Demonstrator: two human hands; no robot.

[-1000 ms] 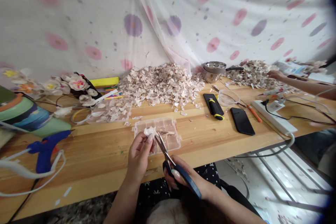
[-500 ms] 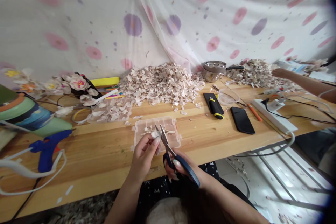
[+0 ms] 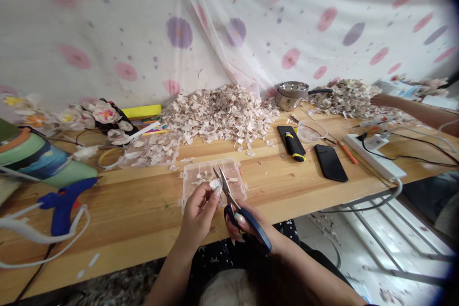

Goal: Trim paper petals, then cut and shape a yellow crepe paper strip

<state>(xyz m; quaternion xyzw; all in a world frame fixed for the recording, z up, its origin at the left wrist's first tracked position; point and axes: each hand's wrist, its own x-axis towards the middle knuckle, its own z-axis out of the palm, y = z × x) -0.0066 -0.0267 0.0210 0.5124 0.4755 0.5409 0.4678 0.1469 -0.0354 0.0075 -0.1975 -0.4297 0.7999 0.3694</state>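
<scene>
Lower centre of the frame, left hand (image 3: 197, 206): I pinch one small pale piece (image 3: 215, 184) between my thumb and my fingertips, so that its white edge stands out past them.
Right hand (image 3: 247, 222): just right of there, my fingers are wrapped around the dark blue handles of the scissors (image 3: 234, 202).
Blades: they stand a little apart, tips toward the top of the frame, just beside the piece; whether the metal touches it, I cannot tell.
Good cutting: in my judgement, it is better to keep the left hand steady, leave only the edge free, and turn the piece toward the blades in small steps. Short, slow snips should be safer, because something so thin may bend or tear.
Fingertips: my left thumb is very near the blades, so I should look at it before each closing.
Clear plastic box (image 3: 185, 179): it lies at the centre, beyond my hands, with small scraps inside. I think it is wise to work above it, so that cuttings can fall there.
Heap of pale pieces (image 3: 224, 112): it spreads across the table (image 3: 136, 222), in the upper middle.
</scene>
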